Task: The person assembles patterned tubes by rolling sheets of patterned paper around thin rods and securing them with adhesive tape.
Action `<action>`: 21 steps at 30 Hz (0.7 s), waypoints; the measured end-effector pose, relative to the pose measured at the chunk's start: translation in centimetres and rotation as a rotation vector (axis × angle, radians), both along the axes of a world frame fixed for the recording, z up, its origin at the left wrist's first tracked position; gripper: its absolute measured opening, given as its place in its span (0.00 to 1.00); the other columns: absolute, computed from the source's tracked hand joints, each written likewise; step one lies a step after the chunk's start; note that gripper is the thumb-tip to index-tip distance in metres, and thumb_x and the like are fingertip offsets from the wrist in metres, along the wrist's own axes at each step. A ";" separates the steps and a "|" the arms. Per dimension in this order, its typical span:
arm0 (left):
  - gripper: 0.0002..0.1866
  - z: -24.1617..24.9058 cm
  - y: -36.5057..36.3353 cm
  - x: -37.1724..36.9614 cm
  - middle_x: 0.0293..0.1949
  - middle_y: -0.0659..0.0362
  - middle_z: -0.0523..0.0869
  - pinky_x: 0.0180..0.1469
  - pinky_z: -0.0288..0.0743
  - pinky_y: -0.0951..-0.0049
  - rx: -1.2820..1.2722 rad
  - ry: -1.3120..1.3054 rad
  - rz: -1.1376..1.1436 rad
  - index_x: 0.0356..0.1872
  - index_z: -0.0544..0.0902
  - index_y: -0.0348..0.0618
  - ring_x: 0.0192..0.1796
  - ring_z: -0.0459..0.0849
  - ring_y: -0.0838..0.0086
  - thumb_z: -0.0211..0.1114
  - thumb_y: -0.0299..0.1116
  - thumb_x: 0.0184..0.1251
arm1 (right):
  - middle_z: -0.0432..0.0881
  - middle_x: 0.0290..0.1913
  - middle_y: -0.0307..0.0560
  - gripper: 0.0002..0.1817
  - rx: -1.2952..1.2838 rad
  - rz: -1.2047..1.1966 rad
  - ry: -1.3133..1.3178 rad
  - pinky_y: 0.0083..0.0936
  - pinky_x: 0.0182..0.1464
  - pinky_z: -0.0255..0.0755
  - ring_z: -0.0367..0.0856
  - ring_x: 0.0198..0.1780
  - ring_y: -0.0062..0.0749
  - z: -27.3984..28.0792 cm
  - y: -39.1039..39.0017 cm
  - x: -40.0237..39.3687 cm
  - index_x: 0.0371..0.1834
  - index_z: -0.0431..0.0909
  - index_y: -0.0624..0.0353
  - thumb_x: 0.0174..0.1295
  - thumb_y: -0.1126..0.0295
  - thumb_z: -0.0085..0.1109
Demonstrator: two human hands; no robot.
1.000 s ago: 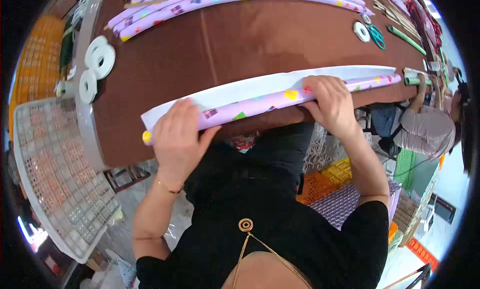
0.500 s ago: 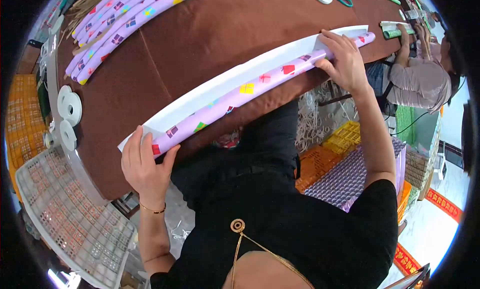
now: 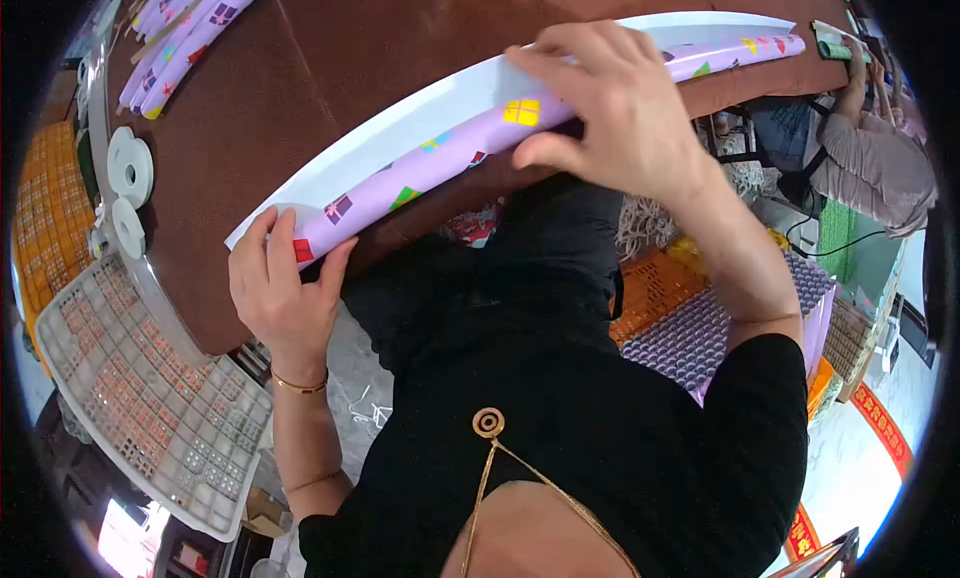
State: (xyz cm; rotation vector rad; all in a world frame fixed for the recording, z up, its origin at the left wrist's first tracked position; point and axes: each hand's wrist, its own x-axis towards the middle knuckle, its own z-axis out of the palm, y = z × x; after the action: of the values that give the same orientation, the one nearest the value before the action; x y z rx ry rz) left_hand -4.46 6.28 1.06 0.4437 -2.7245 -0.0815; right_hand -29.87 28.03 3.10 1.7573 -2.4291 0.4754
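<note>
A roll of lilac wrapping paper [image 3: 450, 165] printed with coloured gift boxes lies along the table's near edge. Its loose white flap [image 3: 400, 128] stands out along the far side. My left hand [image 3: 283, 278] is closed around the roll's left end, fingers over the top and thumb on the near side. Over the middle of the roll, my right hand [image 3: 620, 108] is spread, its thumb held well apart from the fingers and partly covering the printed paper.
More lilac rolls [image 3: 190, 48] lie at the upper left of the brown table [image 3: 230, 178]. White tape rolls [image 3: 130, 168] sit by its left edge. A pale plastic crate [image 3: 150, 398] stands below left. Another person [image 3: 870, 163] works at the far right.
My right hand has left the roll's right end and moved left to its middle, fingers spreading. My left hand keeps its hold on the left end. The view has shifted slightly.
</note>
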 end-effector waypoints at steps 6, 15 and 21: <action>0.28 -0.1 0.0 0.0 0.49 0.51 0.83 0.51 0.76 0.59 -0.017 0.006 -0.005 0.47 0.83 0.38 0.49 0.82 0.56 0.80 0.44 0.48 | 0.78 0.54 0.47 0.41 0.057 -0.080 0.163 0.42 0.58 0.68 0.75 0.55 0.46 0.4 1.2 -1.2 0.59 0.81 0.53 0.50 0.33 0.64; 0.28 0.0 0.0 0.0 0.49 0.51 0.83 0.51 0.75 0.59 -0.023 0.006 -0.013 0.47 0.83 0.37 0.48 0.81 0.55 0.79 0.46 0.50 | 0.78 0.52 0.48 0.36 -0.018 0.063 0.035 0.42 0.58 0.67 0.75 0.55 0.48 0.0 -0.3 0.0 0.55 0.83 0.48 0.51 0.33 0.62; 0.23 1.4 -0.3 -2.4 0.47 0.51 0.83 0.51 0.74 0.59 0.140 0.012 -0.074 0.47 0.83 0.38 0.48 0.82 0.55 0.74 0.43 0.57 | 0.77 0.53 0.49 0.47 -0.096 -0.090 0.119 0.41 0.56 0.68 0.75 0.54 0.47 -1.3 0.9 -1.4 0.62 0.76 0.56 0.47 0.30 0.64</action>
State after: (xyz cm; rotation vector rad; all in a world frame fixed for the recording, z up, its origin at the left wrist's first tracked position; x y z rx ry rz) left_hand -6.89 6.03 2.41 0.3793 -2.7340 -0.2958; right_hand -31.25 28.93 1.76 1.5840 -2.3502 0.4555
